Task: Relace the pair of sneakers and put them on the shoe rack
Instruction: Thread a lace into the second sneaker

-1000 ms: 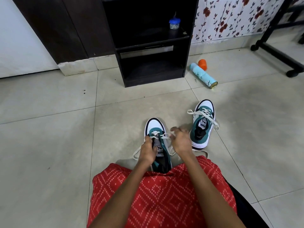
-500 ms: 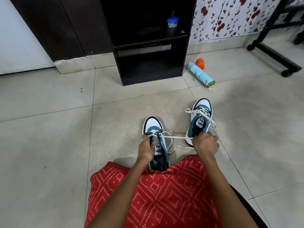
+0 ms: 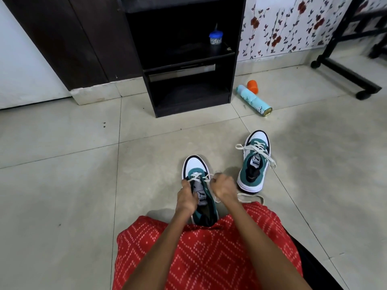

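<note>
The near sneaker (image 3: 195,166) stood upright on the tiled floor (image 3: 62,185), toe pointing away, its heel against the red patterned cloth (image 3: 209,258) over the person's lap. Only its lowest eyelets carried the white lace (image 3: 195,177); the tongue lay exposed. The left hand (image 3: 186,198) gripped this sneaker at its left edge beside the tongue, fingers curled round the upper. The right hand (image 3: 223,186) was clenched into a fist just right of the same shoe, closed on the lace, a loose length of which trailed on the floor under the wrist. The far sneaker (image 3: 259,139) stood apart to the right, laces loose and spilling over both sides. The dark shoe rack (image 3: 188,97) stood against the wall, well ahead of both shoes; a small blue-lidded jar (image 3: 216,38) sat on its upper shelf. A pale blue spray can (image 3: 254,100) lay on its side right of the rack, an orange cap (image 3: 252,86) just beside it.
</note>
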